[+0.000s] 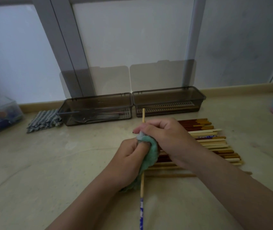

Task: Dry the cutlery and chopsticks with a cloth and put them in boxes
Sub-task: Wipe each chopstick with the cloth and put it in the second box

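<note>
1. The pale bench [49, 163] carries everything, and the landmark is the right box [169, 100], a smoky clear tub at the back with its lid standing open against the window.
2. Touching its left end is the left box [97, 110], same make, lid up too, with cutlery [89, 117] lying inside.
3. In front of the right box, towards the camera, a row of chopsticks [212, 141] lies side by side, pale and dark brown mixed.
4. Over that row comes the right hand [165, 136], fingers curled tight on the single chopstick [142, 188].
5. Just left of it is the left hand [129, 156], clamped round the green cloth [150, 155], which wraps the chopstick's middle.
6. That chopstick points away from the camera. Its bare tip reaches the front wall of the right box in this view, and its blue patterned end is nearest us.
7. Well left of the right box, past the left box, sits a folded checked cloth [44, 120].
</note>
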`<action>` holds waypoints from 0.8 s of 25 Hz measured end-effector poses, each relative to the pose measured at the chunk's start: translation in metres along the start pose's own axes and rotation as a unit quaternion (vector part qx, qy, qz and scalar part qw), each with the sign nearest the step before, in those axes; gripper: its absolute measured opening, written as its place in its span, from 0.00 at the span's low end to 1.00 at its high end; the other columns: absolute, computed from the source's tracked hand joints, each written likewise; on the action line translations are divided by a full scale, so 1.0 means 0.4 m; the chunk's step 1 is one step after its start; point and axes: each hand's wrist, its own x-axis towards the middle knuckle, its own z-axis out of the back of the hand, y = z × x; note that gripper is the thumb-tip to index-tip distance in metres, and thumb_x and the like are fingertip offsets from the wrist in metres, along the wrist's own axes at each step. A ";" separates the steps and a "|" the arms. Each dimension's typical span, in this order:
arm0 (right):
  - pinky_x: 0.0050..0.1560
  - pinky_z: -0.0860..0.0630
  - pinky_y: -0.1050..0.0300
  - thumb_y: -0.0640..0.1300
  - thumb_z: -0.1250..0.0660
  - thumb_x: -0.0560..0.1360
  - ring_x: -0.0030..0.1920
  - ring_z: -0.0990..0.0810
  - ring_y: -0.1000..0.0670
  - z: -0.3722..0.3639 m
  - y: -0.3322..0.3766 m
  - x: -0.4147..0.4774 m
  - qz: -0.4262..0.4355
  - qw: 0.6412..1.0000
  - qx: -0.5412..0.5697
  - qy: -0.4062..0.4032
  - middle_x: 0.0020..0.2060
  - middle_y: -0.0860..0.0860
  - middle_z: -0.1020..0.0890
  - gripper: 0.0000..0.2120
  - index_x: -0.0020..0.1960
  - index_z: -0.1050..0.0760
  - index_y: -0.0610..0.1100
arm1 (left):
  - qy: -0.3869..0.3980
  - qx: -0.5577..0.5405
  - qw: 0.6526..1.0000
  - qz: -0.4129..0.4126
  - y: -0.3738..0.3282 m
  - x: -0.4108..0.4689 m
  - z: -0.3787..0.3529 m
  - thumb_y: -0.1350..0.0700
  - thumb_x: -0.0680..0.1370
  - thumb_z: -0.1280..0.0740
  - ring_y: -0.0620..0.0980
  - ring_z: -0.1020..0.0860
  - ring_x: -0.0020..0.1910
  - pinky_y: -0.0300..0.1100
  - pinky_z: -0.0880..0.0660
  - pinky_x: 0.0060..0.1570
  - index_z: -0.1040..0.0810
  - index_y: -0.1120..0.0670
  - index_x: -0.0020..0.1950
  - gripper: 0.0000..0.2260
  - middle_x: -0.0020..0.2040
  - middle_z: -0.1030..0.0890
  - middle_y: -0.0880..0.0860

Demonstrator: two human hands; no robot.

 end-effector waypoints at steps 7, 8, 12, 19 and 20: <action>0.27 0.32 0.59 0.48 0.36 0.82 0.35 0.27 0.52 0.039 0.000 0.034 -0.036 0.987 0.072 -0.142 0.36 0.49 0.23 0.13 0.46 0.17 0.43 | 0.076 0.039 0.996 0.033 -0.005 -0.009 -0.001 0.54 0.82 0.44 0.46 0.30 0.32 0.40 0.32 0.34 0.26 0.54 0.37 0.15 0.32 0.28 0.50; 0.29 0.30 0.58 0.48 0.36 0.82 0.35 0.26 0.51 0.029 -0.001 0.027 -0.040 0.992 0.051 -0.112 0.37 0.49 0.22 0.13 0.46 0.17 0.43 | 0.072 0.036 0.996 0.031 -0.004 -0.009 0.002 0.53 0.82 0.44 0.47 0.30 0.33 0.41 0.32 0.35 0.26 0.54 0.37 0.15 0.33 0.28 0.51; 0.37 0.24 0.52 0.46 0.36 0.81 0.40 0.21 0.47 0.011 0.000 0.020 -0.067 0.996 0.002 -0.059 0.41 0.45 0.19 0.11 0.46 0.18 0.43 | 0.053 0.040 0.997 0.037 0.003 -0.009 0.010 0.50 0.78 0.43 0.49 0.30 0.32 0.43 0.32 0.33 0.25 0.56 0.36 0.15 0.32 0.27 0.52; 0.38 0.18 0.50 0.45 0.42 0.84 0.38 0.20 0.47 0.109 0.019 0.060 -0.040 0.970 0.142 -0.194 0.39 0.45 0.25 0.11 0.50 0.25 0.40 | 0.074 0.064 0.994 0.054 -0.011 -0.013 0.005 0.54 0.81 0.43 0.49 0.32 0.32 0.38 0.33 0.31 0.27 0.57 0.38 0.15 0.33 0.29 0.54; 0.41 0.17 0.48 0.45 0.43 0.85 0.38 0.21 0.47 0.113 0.020 0.064 -0.028 0.970 0.144 -0.195 0.39 0.45 0.26 0.11 0.50 0.26 0.41 | 0.072 0.055 0.994 0.054 -0.013 -0.014 0.005 0.55 0.81 0.43 0.49 0.32 0.31 0.38 0.33 0.31 0.27 0.57 0.38 0.14 0.33 0.30 0.54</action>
